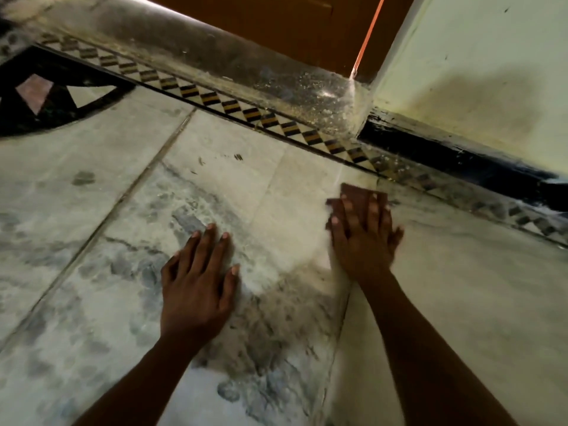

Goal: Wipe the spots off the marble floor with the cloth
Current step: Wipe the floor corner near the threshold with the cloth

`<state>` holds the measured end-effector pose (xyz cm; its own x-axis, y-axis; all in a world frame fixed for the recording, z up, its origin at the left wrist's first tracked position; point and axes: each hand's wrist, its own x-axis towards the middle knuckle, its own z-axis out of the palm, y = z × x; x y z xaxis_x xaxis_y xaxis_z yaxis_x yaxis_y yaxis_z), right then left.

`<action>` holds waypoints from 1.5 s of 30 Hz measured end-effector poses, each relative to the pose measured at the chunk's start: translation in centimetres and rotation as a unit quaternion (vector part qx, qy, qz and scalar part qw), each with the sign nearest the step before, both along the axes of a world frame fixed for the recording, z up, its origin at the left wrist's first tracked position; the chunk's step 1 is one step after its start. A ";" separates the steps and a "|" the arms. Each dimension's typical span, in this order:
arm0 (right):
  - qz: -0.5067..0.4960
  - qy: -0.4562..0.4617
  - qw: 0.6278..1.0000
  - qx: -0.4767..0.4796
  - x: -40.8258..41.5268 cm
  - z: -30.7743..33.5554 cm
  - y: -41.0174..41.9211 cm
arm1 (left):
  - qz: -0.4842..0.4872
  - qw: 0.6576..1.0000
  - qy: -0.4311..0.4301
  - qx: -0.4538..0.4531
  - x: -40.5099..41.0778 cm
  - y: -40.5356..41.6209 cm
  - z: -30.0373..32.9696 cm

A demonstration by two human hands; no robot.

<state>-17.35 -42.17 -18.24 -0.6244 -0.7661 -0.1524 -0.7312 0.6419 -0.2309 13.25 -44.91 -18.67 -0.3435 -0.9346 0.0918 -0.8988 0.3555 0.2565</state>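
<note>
Cloth: small reddish-brown cloth (361, 195), right of centre, on the dusty grey-white marble floor (92, 272).
Right hand (364, 238): straight fingers (350, 213) press the cloth flat.
Left hand (196, 281): fingers spread, flat on the floor, holding nothing.

Along the far edge of the floor, a checkered black-and-tan border strip (233, 107); beyond it, a dusty threshold (215, 47), brown door (276, 23), cream wall (479, 78) with black skirting (461, 155); far-left corner, black inlay (55, 90).

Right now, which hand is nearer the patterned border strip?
Right. The right hand presses the cloth flat just short of the border strip; the left hand rests on the marble floor farther back.
</note>
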 end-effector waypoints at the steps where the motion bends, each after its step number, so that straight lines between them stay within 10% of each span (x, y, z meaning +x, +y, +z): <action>1: -0.019 -0.008 1.000 -0.007 0.5 -0.1 -1.8 | 0.001 1.000 0.001 -0.001 0.0 -0.1 -0.1; 7: 0.142 0.015 0.990 -0.010 5.5 0.0 6.6 | -0.001 1.000 -0.009 0.010 -0.1 0.0 0.5; 15: -0.166 -0.050 0.984 0.031 -1.2 1.0 5.3 | -0.004 1.000 -0.013 -0.004 -0.1 0.0 0.2; 23: 0.082 -0.017 0.996 0.029 4.5 0.7 6.2 | -0.004 1.000 -0.005 -0.013 0.0 0.1 0.3; 30: -0.150 0.012 0.988 -0.048 1.3 -1.1 3.0 | -0.003 1.000 -0.004 -0.007 0.0 0.2 0.0; 38: 0.133 0.020 0.990 -0.033 7.2 -0.2 2.2 | 0.001 1.000 -0.005 0.002 0.0 0.2 0.1; 45: -0.160 0.012 0.985 -0.069 1.5 -1.0 -1.4 | -0.004 1.000 -0.016 0.002 0.2 0.0 0.0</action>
<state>-15.84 -43.58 -19.27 -0.8397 -0.5414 -0.0421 -0.5024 0.8041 -0.3178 13.49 -44.96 -18.71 -0.3536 -0.9322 0.0774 -0.9037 0.3618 0.2289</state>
